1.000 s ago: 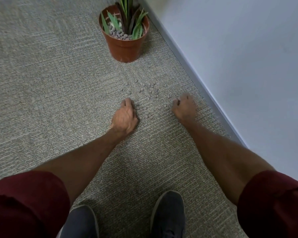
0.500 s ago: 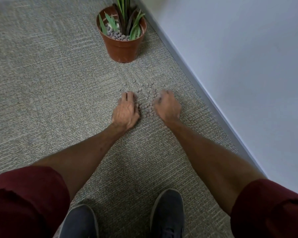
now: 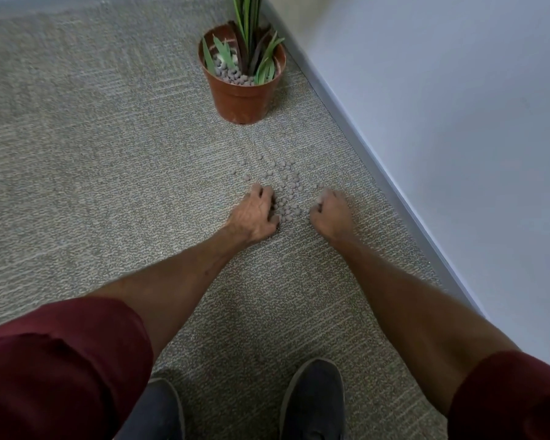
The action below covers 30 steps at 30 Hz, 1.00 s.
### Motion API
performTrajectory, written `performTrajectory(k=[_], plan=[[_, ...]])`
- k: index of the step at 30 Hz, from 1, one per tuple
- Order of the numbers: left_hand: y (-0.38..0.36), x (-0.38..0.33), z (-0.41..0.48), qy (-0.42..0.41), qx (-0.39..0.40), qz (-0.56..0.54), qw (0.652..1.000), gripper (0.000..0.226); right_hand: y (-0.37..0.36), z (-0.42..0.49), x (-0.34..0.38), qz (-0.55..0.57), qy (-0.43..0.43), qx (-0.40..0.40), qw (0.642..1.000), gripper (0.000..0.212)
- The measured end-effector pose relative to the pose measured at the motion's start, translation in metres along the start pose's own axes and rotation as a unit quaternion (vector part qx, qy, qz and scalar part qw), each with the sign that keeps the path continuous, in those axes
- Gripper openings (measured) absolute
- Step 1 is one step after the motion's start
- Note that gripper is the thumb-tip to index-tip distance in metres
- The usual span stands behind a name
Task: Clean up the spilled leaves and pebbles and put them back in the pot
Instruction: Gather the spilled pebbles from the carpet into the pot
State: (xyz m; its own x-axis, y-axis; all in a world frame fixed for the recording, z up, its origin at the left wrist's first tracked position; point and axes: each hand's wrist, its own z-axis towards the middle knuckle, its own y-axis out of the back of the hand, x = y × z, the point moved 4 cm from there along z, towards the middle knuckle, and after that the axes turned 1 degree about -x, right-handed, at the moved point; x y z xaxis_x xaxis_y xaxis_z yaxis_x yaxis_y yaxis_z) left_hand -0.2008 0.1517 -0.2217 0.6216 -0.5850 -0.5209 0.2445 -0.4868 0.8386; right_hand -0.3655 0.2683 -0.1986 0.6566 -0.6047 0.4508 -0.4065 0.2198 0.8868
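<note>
Several small grey-brown pebbles (image 3: 288, 198) lie spilled on the carpet, thickest between my two hands and thinner toward the pot. The terracotta pot (image 3: 242, 100) stands upright beyond them, holding green leaves and more pebbles. My left hand (image 3: 254, 214) rests on its edge on the carpet, its cupped fingers touching the left side of the pile. To the right of the pile, my right hand (image 3: 331, 214) sits with its fingers curled under; what is inside them is hidden. I see no loose leaves on the floor.
A grey baseboard (image 3: 378, 182) and a pale wall run diagonally close on the right, just past my right hand. Grey carpet (image 3: 92, 154) stretches to the left. My two dark shoes (image 3: 311, 404) are at the bottom.
My right hand swept left toward my left hand, pushing the scattered pebbles into a tighter pile. It has since drawn back slightly right with its fingers curled. My left hand has barely moved.
</note>
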Motion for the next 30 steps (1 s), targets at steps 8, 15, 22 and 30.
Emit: performTrajectory(k=[8,15,22,30], plan=[[0.000,0.000,0.009,-0.013,0.054,-0.034,0.998,0.076,-0.005,0.012,0.045,0.076,0.088,0.115,0.987,0.005],[0.010,0.002,0.008,-0.014,0.096,-0.036,0.995,0.106,0.017,0.020,0.000,-0.119,0.105,0.194,0.968,0.072],[0.014,-0.010,0.007,0.013,0.091,0.011,0.996,0.088,-0.008,0.002,0.012,0.038,0.081,0.200,0.976,0.089],[0.016,-0.020,0.002,0.016,0.048,0.045,0.998,0.067,-0.019,0.004,0.047,0.033,0.098,0.204,0.973,0.054]])
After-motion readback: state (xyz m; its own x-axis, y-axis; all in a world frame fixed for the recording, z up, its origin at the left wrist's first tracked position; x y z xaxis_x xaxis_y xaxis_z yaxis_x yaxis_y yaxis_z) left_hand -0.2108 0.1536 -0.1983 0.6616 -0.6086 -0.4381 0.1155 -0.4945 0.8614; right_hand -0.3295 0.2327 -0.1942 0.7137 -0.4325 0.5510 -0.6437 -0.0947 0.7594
